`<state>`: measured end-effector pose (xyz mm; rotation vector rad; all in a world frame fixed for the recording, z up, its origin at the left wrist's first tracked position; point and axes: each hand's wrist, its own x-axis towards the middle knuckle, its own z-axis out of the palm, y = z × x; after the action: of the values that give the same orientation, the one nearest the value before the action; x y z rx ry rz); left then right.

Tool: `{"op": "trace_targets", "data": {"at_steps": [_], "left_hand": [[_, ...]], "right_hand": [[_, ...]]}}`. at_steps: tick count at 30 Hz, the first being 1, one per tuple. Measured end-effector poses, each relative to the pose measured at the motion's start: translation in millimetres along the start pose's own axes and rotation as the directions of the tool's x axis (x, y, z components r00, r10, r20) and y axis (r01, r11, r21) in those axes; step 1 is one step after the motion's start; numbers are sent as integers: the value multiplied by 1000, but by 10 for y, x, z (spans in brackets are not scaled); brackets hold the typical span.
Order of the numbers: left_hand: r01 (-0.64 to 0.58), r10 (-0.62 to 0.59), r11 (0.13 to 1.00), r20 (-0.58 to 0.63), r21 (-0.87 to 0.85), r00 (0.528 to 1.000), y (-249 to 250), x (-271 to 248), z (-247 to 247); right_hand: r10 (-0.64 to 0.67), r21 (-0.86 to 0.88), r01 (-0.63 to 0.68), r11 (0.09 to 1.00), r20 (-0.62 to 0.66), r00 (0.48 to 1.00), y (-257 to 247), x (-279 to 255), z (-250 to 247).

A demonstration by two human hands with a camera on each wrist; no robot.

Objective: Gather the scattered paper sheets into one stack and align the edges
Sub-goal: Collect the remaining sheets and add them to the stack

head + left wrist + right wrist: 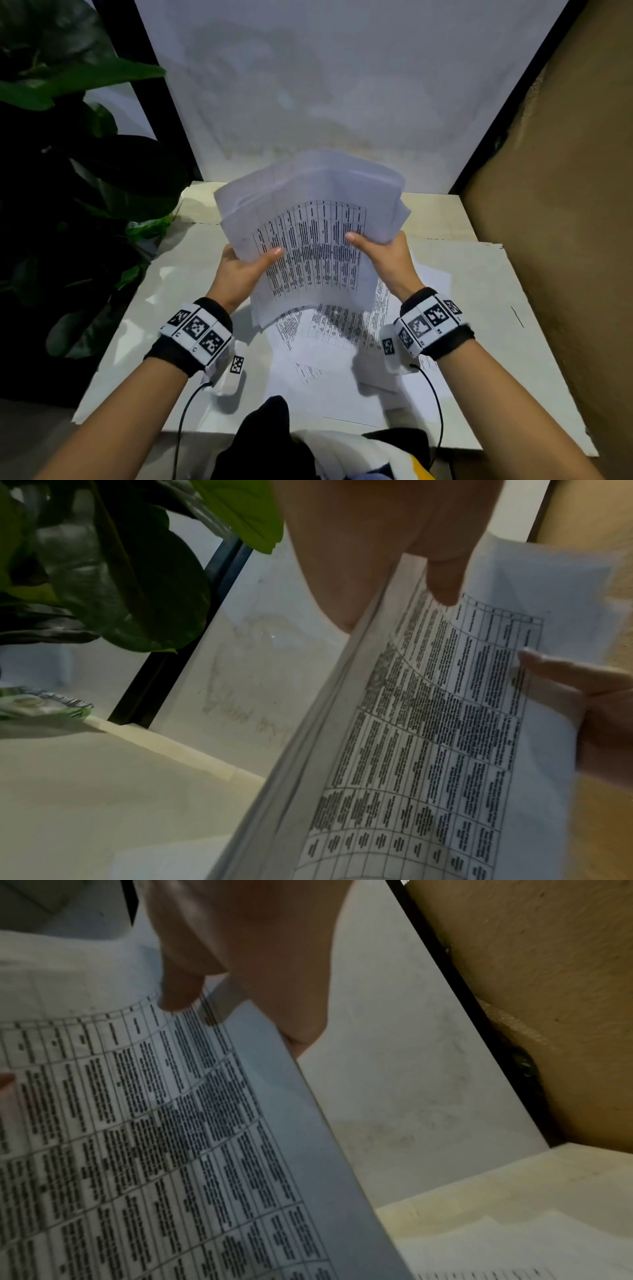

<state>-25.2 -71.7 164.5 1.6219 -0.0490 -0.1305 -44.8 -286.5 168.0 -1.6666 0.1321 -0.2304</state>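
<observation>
A thick bundle of printed paper sheets point(313, 236) is held up above the table, its top sheet a printed grid that faces me. My left hand point(245, 265) grips the bundle's left edge, thumb on the front. My right hand point(380, 251) grips the right edge the same way. The sheets fan out unevenly at the top. The left wrist view shows the bundle point(428, 737) edge-on under my left thumb point(443, 585). My right thumb point(179, 993) presses on the bundle point(154, 1137) in the right wrist view. More loose sheets point(346, 356) lie overlapping on the table below.
The white table point(479, 308) ends at a white wall panel point(342, 85) behind. A brown wall point(565, 205) closes the right side. A leafy plant point(68, 171) stands at the left. Dark and white cloth point(308, 445) lies at the near edge.
</observation>
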Motion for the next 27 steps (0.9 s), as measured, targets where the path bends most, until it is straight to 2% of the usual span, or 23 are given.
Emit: {"op": "trace_targets", "data": {"at_steps": [4, 9, 13, 17, 21, 23, 27], "left_hand": [[-162, 166, 983, 38, -85, 985, 100, -40, -16], [-256, 247, 955, -79, -149, 966, 251, -6, 33], [-315, 297, 945, -169, -88, 940, 365, 34, 62], [-309, 280, 946, -234, -98, 931, 403, 38, 116], [-218, 162, 967, -345, -131, 924, 410, 40, 164], [-200, 132, 967, -361, -158, 923, 409, 27, 179], [-251, 186, 952, -319, -177, 929, 419, 41, 178]], "right_hand": [[-66, 75, 67, 995, -21, 998, -132, -4, 35], [-79, 82, 101, 991, -235, 969, -268, 43, 125], [-70, 15, 79, 997, -307, 949, -322, 79, 135], [-38, 4, 41, 999, -307, 951, -356, 64, 134], [-24, 17, 32, 999, -330, 944, -310, 110, 123], [-21, 14, 27, 1000, -334, 942, -300, 111, 114], [-4, 35, 16, 999, -328, 945, -327, 105, 108]]}}
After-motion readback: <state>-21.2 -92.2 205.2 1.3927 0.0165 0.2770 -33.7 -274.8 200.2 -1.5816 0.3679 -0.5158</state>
